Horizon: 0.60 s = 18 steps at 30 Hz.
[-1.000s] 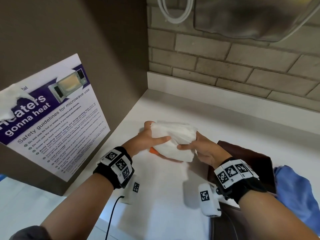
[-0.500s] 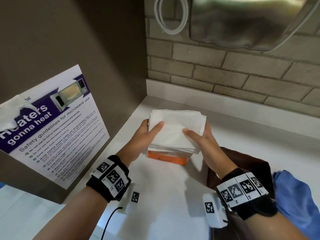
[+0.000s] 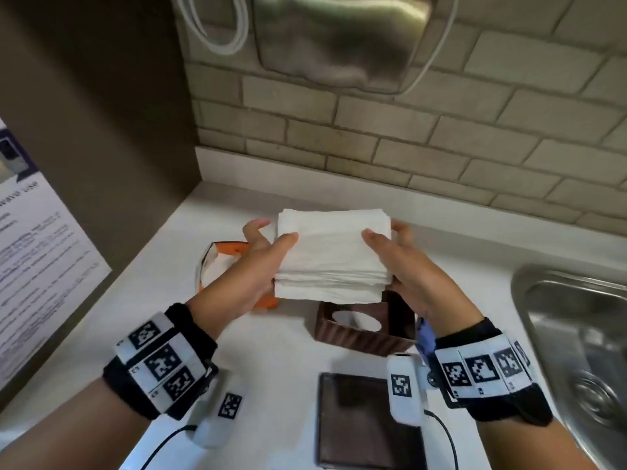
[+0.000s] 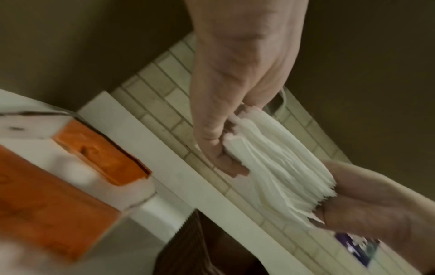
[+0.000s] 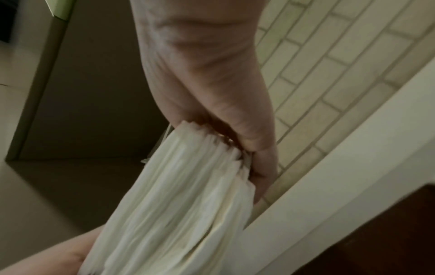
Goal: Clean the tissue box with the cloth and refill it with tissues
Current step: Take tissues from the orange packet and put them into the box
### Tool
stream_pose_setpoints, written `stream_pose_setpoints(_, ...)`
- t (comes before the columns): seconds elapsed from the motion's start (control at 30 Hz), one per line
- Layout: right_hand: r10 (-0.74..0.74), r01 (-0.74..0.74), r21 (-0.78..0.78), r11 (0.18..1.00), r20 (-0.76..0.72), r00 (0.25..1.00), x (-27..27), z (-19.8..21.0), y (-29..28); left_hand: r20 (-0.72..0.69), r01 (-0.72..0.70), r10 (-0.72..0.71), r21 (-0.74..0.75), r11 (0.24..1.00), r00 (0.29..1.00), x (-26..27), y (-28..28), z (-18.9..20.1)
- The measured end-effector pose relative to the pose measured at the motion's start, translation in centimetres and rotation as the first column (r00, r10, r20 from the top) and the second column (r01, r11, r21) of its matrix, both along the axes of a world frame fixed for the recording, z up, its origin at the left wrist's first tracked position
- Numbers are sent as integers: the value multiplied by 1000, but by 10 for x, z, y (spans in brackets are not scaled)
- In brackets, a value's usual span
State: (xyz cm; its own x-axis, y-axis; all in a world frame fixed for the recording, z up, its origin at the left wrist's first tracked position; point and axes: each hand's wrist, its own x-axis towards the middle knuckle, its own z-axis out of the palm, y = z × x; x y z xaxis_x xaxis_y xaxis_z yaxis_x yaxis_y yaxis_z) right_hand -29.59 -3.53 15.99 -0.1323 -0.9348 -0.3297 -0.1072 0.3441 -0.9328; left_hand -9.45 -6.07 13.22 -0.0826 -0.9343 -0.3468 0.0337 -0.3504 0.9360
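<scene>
A thick stack of white tissues (image 3: 330,254) hangs in the air between both hands. My left hand (image 3: 261,256) grips its left end, thumb on top and fingers underneath. My right hand (image 3: 395,252) grips the right end the same way. Just below the stack lies the brown tissue box (image 3: 364,329) on the white counter (image 3: 271,368), its oval slot facing up. The box's flat brown panel (image 3: 356,425) lies nearer to me. In the left wrist view the stack (image 4: 275,167) shows edge-on between both hands; the right wrist view shows the stack (image 5: 179,204) too.
An empty orange and white tissue carton (image 3: 224,262) lies on the counter left of the hands. A steel sink (image 3: 576,340) is at the right. A bit of blue cloth (image 3: 424,337) shows behind my right wrist. A brick wall and a metal dispenser (image 3: 339,39) are ahead.
Both hands lifted the tissue stack out of the orange carton and carried it right, over the brown box. The carton now lies left of the hands.
</scene>
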Motion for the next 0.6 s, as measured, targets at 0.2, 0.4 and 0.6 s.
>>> stream_pose_setpoints(0.2,-155,157,-2,988,-183,971,-53,-28,24,363,208,-171,-66,976,916,-70,13,-24)
stream_pose_setpoints(0.4,-136,169,77,982,-322,937,-58,-54,30,473,343,-306,9,939,826,-87,16,-41)
stream_pose_setpoints(0.6,-33,89,94,992,-485,874,-57,-71,20,577,366,-297,-3,931,761,-95,11,-49)
